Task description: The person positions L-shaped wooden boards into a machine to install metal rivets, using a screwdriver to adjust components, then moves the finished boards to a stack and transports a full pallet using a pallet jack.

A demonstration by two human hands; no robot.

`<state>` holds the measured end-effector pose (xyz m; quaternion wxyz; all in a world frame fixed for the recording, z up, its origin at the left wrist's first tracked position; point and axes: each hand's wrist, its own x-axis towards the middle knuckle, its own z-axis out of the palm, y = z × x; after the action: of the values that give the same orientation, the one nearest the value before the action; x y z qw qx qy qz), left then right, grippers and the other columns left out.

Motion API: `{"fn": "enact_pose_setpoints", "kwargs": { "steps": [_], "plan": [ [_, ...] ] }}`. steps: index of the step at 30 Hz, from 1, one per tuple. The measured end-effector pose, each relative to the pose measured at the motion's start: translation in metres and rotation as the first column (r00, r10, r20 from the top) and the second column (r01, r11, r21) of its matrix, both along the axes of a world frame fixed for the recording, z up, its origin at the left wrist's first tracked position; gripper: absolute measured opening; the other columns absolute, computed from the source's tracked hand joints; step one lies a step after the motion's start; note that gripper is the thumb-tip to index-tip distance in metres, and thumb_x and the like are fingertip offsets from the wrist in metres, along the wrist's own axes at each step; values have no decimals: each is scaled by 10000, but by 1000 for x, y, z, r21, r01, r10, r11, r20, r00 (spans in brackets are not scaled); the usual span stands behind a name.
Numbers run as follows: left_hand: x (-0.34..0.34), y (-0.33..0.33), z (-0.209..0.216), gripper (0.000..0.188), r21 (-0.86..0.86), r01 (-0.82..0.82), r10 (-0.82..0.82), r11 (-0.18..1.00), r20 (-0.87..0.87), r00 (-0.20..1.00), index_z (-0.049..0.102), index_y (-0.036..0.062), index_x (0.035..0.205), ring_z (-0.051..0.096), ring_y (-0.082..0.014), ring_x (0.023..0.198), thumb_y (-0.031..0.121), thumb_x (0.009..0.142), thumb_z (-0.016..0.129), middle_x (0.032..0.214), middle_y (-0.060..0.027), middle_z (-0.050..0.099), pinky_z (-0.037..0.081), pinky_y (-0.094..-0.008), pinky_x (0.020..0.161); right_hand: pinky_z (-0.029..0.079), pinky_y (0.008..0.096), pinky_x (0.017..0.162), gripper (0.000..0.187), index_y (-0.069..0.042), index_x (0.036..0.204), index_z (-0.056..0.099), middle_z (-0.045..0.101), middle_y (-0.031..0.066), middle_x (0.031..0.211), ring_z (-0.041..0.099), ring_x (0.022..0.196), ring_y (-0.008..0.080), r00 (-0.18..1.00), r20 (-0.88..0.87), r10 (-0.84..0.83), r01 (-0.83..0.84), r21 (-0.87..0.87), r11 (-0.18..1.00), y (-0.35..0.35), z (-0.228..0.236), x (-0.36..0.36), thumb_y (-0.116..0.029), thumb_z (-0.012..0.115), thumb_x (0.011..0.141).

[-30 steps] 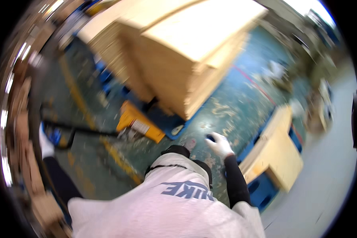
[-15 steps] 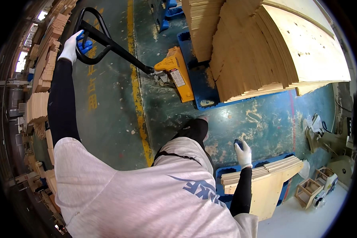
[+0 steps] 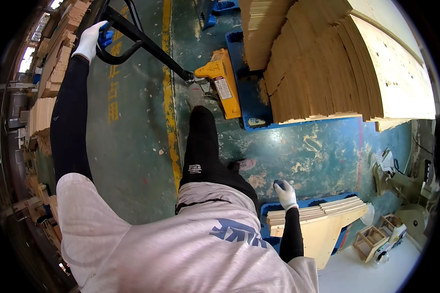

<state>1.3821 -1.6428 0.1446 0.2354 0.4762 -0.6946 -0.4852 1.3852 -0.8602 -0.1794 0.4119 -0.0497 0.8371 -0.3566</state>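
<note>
My left hand (image 3: 89, 42), in a white glove with blue-coated fingers, is closed round the black loop handle (image 3: 116, 59) of a pallet jack. Its bar slopes down to the yellow pump housing (image 3: 223, 88), beside a blue pallet (image 3: 255, 120). Tall stacks of thin wooden boards (image 3: 322, 73) stand on that pallet. My right hand (image 3: 285, 195), in a matching glove, hangs at my side with loosely bent fingers and nothing visible in it. Just beyond it in the picture lies a low stack of cut boards (image 3: 322, 212) on another blue pallet (image 3: 305, 201); I see no grip on them.
A worn yellow line (image 3: 171, 132) runs along the green floor (image 3: 132, 156) left of my legs. Piles of timber (image 3: 58, 68) line the far left. Small wooden frames (image 3: 374, 242) and grey machinery (image 3: 393, 171) stand at the right. More blue pallet (image 3: 225, 6) shows at the top.
One leg has stepped forward toward the jack's housing. My left hand and the handle sit higher in view, the loop's top now cut off. My right hand has shifted slightly left and down.
</note>
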Motion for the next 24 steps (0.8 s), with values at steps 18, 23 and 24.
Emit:
{"fn": "enact_pose_setpoints", "kwargs": {
  "steps": [18,23,24],
  "plan": [
    [30,4,2,301,-212,116,-99,970,90,991,667,10,1088,602,-127,716,275,949,707,845,-55,667,491,-290,654,522,320,751,305,8,1126,693,721,99,908,655,833,158,986,-127,-113,104,-70,992,-55,43,-50,-242,675,951],
    [82,-118,-40,455,-664,237,-55,709,282,958,613,-30,1284,609,-134,874,295,975,689,1001,-65,685,502,-312,789,519,370,714,303,-19,1030,688,714,145,856,671,771,233,950,-286,-127,75,-186,980,-7,5,-23,-306,687,934],
    [87,-131,-50,483,-696,201,15,690,292,956,575,-27,1323,631,-180,886,300,982,671,1012,-103,689,510,-343,813,523,372,724,316,-24,1039,694,722,145,873,680,780,246,968,-199,-152,121,-162,979,5,-2,-18,-321,689,930]
  ]
}}
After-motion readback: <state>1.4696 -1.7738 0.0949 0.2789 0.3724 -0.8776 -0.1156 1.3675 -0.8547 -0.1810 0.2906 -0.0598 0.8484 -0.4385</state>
